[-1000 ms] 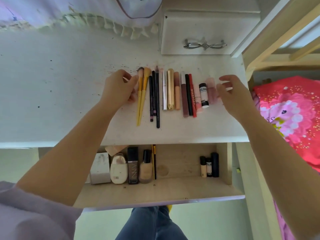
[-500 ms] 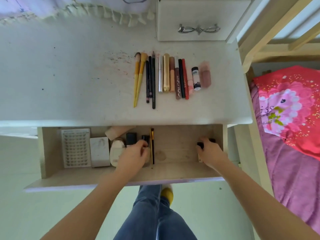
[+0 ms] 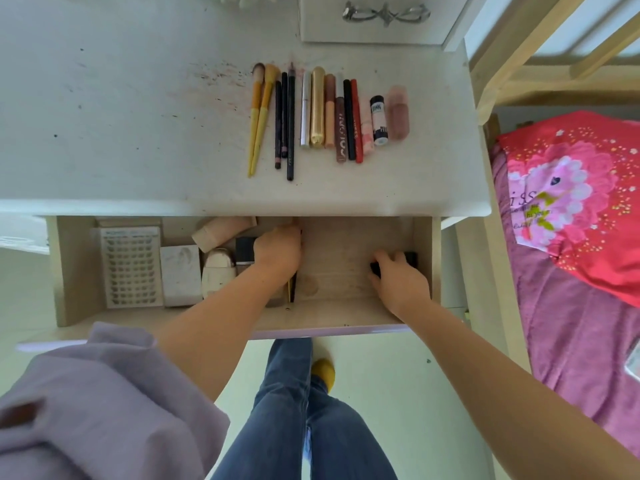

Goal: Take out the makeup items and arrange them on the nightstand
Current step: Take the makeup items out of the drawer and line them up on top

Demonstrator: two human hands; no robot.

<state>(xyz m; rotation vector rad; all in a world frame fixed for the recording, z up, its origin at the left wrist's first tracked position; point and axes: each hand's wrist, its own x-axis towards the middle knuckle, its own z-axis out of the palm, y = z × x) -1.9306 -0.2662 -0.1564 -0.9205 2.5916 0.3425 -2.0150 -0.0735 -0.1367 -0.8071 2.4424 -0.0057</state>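
Note:
A row of makeup lies on the white nightstand top [image 3: 138, 133]: two yellow brushes [image 3: 259, 116], dark pencils [image 3: 285, 119], a gold tube [image 3: 317, 109], several lip products [image 3: 348, 123] and a pink bottle [image 3: 398, 112]. Below it the drawer [image 3: 346, 313] stands pulled out. My left hand [image 3: 277, 252] is down in its middle, fingers curled over a bottle and a thin brush [image 3: 291, 291]; the grip is hidden. My right hand [image 3: 398, 277] closes around small black tubes [image 3: 410, 258] at the drawer's right end.
The drawer's left part holds a lash card [image 3: 131, 266], a white box [image 3: 180, 273], a cream compact [image 3: 219, 275], a black tube [image 3: 245, 249] and a beige sponge-like block [image 3: 221, 230]. A small drawer unit [image 3: 377, 22] stands at the back. A bed with a red pillow [image 3: 571, 202] is on the right.
Both hands left the row on top and dropped into the drawer. Since half a second ago the left hand has moved deeper and the right hand has closed around the black tubes.

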